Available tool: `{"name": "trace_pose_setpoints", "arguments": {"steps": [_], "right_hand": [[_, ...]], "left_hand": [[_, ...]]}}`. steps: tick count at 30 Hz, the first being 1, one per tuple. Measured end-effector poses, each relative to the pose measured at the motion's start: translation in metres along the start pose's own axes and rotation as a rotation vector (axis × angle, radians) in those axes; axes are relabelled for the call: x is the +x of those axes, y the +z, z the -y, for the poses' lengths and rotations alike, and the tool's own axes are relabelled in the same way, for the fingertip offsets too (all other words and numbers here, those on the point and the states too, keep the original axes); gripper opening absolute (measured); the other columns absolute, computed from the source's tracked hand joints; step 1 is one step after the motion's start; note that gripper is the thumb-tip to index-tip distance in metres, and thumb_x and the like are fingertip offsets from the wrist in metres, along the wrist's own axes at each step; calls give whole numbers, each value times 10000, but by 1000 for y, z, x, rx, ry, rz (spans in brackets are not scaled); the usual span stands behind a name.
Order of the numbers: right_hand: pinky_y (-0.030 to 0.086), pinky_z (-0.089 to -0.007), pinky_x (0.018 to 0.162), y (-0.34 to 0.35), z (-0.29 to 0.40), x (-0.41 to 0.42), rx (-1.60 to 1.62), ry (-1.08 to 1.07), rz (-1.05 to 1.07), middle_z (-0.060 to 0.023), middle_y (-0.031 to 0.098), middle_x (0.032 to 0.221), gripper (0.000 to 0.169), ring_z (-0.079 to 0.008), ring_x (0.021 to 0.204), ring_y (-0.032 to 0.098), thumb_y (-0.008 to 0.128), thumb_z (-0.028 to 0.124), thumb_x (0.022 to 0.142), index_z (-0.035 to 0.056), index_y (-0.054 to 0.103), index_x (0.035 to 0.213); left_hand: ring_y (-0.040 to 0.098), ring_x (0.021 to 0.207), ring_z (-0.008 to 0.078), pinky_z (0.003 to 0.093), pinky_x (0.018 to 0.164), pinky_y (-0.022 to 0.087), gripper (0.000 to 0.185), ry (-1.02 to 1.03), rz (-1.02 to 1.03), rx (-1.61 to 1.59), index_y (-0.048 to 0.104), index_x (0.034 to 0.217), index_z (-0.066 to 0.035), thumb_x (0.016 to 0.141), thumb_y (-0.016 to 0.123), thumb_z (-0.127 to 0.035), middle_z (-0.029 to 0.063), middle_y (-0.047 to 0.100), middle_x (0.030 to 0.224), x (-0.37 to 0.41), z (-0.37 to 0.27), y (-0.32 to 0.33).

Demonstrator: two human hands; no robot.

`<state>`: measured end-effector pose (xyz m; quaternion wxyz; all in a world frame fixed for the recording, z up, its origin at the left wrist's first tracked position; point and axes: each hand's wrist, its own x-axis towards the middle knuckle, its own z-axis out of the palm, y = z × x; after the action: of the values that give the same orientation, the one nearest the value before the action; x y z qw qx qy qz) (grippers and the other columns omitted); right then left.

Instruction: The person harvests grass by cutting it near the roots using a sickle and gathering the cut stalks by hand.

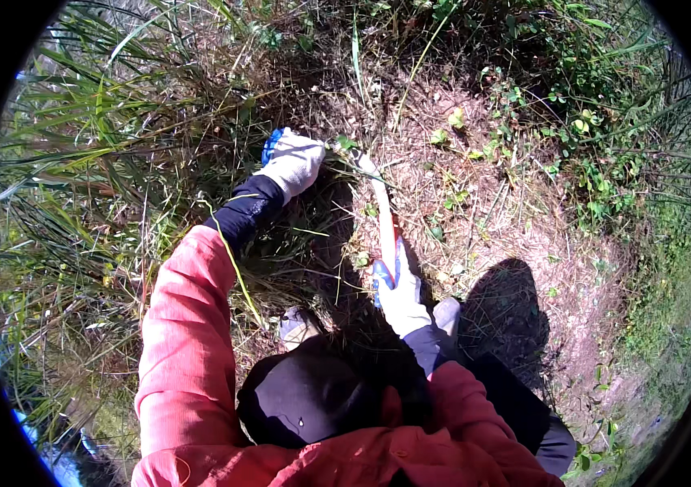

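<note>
My left hand (294, 159), in a white knit glove with blue coating, is closed in a fist above the weeds at upper centre. Thin plant stems (340, 150) with a green leaf come out of the fist towards the right. A sickle (385, 225) with an orange section on its shaft is gripped low down by my right hand (399, 293), gloved in white and blue. Its pale, sunlit head curves left at the top and meets the stems beside my left fist. Glare hides the blade's exact edge.
Tall grass (96, 158) stands thick on the left. Leafy vines (595, 164) cover the right side. Dry soil with cut straw (473, 176) lies between them. My shoes (298, 326) are planted just below, and a long grass blade (233, 259) crosses my left sleeve.
</note>
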<state>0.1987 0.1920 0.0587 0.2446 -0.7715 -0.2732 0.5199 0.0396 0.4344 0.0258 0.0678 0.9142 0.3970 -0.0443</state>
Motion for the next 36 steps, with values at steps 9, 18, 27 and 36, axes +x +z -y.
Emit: {"name": "trace_pose_setpoints", "arguments": {"steps": [9,18,27,36], "right_hand": [[477,-278,545,1,-20,-26,226,-118,-71,-76,620,723,621,-112,583,574,600,139,825,127,300,1369],[468,-291,557,-8,-76,-80,-57,-158,-84,-93,606,647,528,-170,559,588,673,140,757,-3,465,1220],[417,-240,421,16,21,21,181,-303,-54,-17,558,643,582,-65,473,489,581,117,843,144,322,1363],[430,-269,415,20,142,107,62,-264,61,-65,537,656,537,-111,463,499,556,237,859,50,343,1315]], "left_hand": [[542,584,220,423,671,465,49,159,-211,34,556,746,-105,791,535,-112,29,522,588,-79,1,10],[569,783,293,484,921,378,399,102,467,18,567,1064,-47,679,596,-147,115,569,739,-192,31,-14],[569,819,308,426,789,427,611,43,455,-96,546,1094,-44,583,729,-324,124,589,843,-154,11,-79],[320,1249,317,430,1003,283,928,-21,-266,234,252,1368,-83,610,750,-277,134,351,1357,15,25,-74]]}}
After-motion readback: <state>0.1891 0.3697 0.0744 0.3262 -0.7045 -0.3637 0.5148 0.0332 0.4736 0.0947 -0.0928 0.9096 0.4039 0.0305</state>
